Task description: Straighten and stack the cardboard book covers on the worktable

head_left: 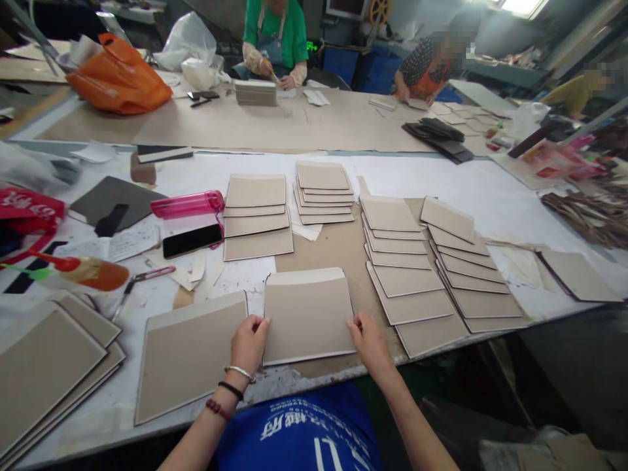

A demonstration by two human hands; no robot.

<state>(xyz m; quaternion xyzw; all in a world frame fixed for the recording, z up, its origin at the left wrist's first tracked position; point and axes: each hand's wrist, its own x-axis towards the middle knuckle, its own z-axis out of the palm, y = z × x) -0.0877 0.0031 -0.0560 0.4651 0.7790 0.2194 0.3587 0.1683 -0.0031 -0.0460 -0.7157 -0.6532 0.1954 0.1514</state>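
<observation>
A grey-brown cardboard panel with a white edge (308,314) lies flat on the table near its front edge. My left hand (249,341) grips its lower left edge, fingers curled over the board. My right hand (369,340) grips its lower right edge the same way. A larger board of the same kind (189,356) lies just left of my left hand. Overlapping rows of similar panels (409,278) fan out to the right of my right hand.
More panel stacks (256,216) lie mid-table, and a stack of boards (46,366) sits at front left. A pink bottle (187,204), a black phone (192,240) and a glue bottle (83,271) lie at left. Other people work at the far table, by an orange bag (118,75).
</observation>
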